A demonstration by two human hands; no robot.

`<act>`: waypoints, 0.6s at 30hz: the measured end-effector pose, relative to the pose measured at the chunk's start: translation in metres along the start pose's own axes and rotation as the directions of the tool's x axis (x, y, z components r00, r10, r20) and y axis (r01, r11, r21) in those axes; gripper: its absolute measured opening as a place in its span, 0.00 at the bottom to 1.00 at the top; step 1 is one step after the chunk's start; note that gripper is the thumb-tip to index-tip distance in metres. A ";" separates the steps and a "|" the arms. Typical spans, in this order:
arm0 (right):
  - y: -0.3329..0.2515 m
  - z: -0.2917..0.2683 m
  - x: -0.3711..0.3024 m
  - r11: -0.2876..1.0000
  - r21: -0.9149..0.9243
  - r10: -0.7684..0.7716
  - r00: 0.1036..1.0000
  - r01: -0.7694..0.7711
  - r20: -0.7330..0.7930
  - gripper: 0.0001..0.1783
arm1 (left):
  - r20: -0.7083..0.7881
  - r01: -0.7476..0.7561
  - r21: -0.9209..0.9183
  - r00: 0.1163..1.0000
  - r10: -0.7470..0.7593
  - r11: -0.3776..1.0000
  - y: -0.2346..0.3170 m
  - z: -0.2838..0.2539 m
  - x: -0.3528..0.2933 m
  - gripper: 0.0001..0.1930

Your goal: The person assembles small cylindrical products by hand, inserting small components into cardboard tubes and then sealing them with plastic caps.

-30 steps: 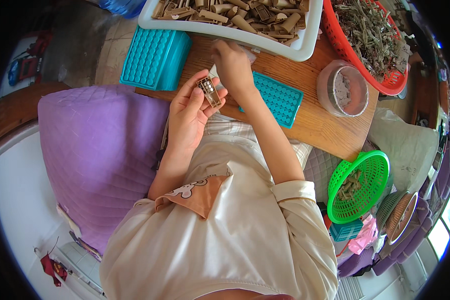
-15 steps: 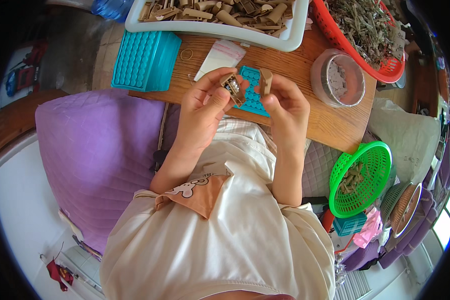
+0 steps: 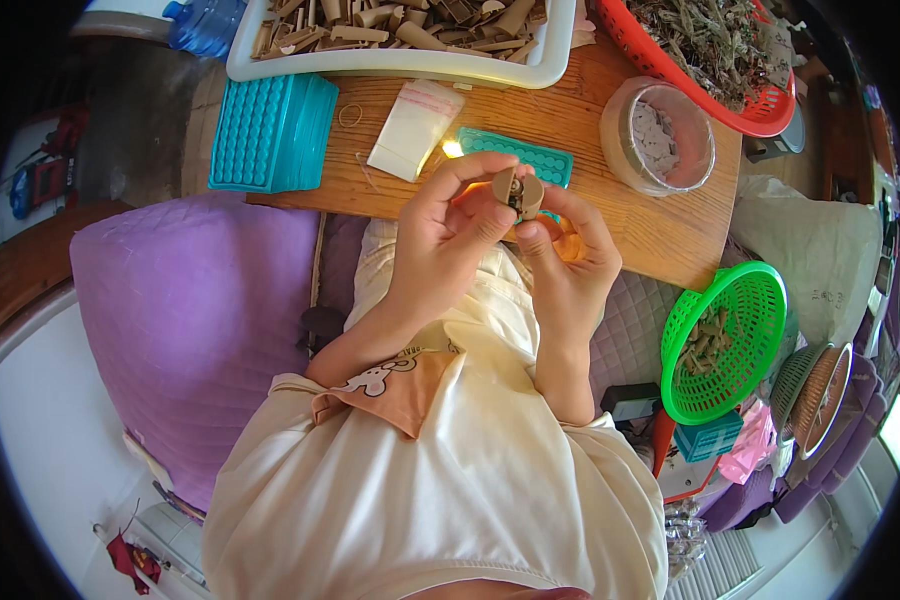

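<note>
My left hand (image 3: pixel 445 240) pinches a tan plastic shell half (image 3: pixel 505 188) with small parts inside it. Close against it, my right hand (image 3: pixel 573 255) holds a second tan shell half (image 3: pixel 530 195), curved on the outside. The two halves meet or nearly meet; fingers hide the lower part, so I cannot tell whether they are joined. An orange glow lights the fingers around them. Just beyond my hands lies a teal tray (image 3: pixel 530 152) with round hollows, a bright yellow spot at its left end.
On the wooden table (image 3: pixel 660 235) are a stack of teal trays (image 3: pixel 270 130), a white packet (image 3: pixel 415 130), a rubber band (image 3: pixel 350 115), a white bin (image 3: pixel 400 68) of tan shells, a tub (image 3: pixel 615 130) of pale pieces and a red basket (image 3: pixel 620 45). A green basket (image 3: pixel 675 385) stands at right.
My hands have come together, bringing the two shell halves against or close to each other. An orange glow and a bright spot have appeared. The view has shifted slightly.
</note>
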State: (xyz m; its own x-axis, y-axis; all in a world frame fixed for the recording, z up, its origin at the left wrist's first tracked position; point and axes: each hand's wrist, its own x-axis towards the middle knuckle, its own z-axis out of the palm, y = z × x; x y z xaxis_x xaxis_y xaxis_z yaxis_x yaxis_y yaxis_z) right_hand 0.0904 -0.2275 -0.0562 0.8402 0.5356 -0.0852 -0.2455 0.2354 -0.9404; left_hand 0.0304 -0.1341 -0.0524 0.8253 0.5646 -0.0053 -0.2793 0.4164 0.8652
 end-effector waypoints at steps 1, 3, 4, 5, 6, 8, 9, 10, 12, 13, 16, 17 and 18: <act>0.000 0.000 0.000 1.000 -0.016 -0.003 1.000 0.003 -0.007 0.15 | 0.015 0.012 0.016 1.000 -0.012 1.000 0.001 0.001 0.000 0.16; 0.001 -0.001 0.001 0.999 -0.032 -0.007 1.000 0.006 -0.012 0.15 | 0.009 -0.017 0.045 1.000 0.017 0.999 -0.002 0.004 -0.001 0.16; 0.002 -0.003 0.001 0.994 -0.107 -0.025 1.000 0.024 -0.009 0.14 | 0.004 -0.046 0.074 0.999 0.046 0.996 -0.004 0.004 -0.001 0.16; 0.003 -0.003 0.002 0.982 -0.182 -0.042 0.999 0.041 -0.005 0.13 | 0.004 -0.047 0.075 0.999 0.046 0.996 -0.003 0.005 -0.001 0.16; 0.002 -0.003 0.001 0.983 -0.181 -0.042 0.999 0.040 -0.003 0.13 | 0.001 -0.020 0.109 1.000 0.020 0.994 -0.001 0.006 -0.002 0.16; -0.001 -0.001 0.000 0.998 -0.067 -0.023 0.999 0.020 -0.043 0.13 | 0.001 0.009 0.139 1.000 -0.009 0.990 0.001 0.008 -0.001 0.16; -0.001 -0.002 -0.001 0.997 -0.069 -0.023 0.999 0.020 -0.044 0.13 | 0.009 0.018 0.178 1.000 -0.020 0.984 0.001 0.008 -0.001 0.17; 0.001 -0.003 -0.001 0.989 -0.135 -0.068 0.996 0.061 -0.053 0.13 | 0.015 0.026 0.219 0.999 -0.030 0.975 0.002 0.009 0.000 0.18; 0.000 -0.004 -0.001 0.975 -0.200 -0.114 0.992 0.100 -0.058 0.13 | 0.017 0.033 0.187 0.999 -0.037 0.982 0.003 0.011 0.001 0.17; -0.002 -0.003 -0.002 0.989 -0.116 -0.096 0.992 0.086 -0.086 0.13 | 0.020 0.043 0.154 0.999 -0.047 0.987 0.003 0.011 0.001 0.17; -0.003 -0.009 -0.002 0.989 -0.119 -0.098 0.991 0.087 -0.087 0.14 | 0.011 0.060 0.167 0.998 -0.062 0.984 0.001 0.012 -0.001 0.17; -0.003 -0.011 -0.002 0.974 -0.204 -0.116 0.991 0.102 -0.059 0.15 | 0.011 0.060 0.167 0.998 -0.063 0.984 0.001 0.013 0.000 0.17; -0.003 -0.011 -0.001 0.974 -0.204 -0.115 0.992 0.101 -0.059 0.15 | 0.017 0.054 0.146 0.998 -0.058 0.988 0.000 0.014 0.000 0.17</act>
State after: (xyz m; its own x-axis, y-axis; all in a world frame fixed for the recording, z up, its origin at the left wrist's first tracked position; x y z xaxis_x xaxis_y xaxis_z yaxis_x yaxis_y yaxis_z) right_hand 0.0954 -0.2375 -0.0566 0.8898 0.4563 0.0047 -0.0554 0.1183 -0.9914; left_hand 0.0374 -0.1435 -0.0451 0.8485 0.5272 -0.0463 -0.1592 0.3378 0.9277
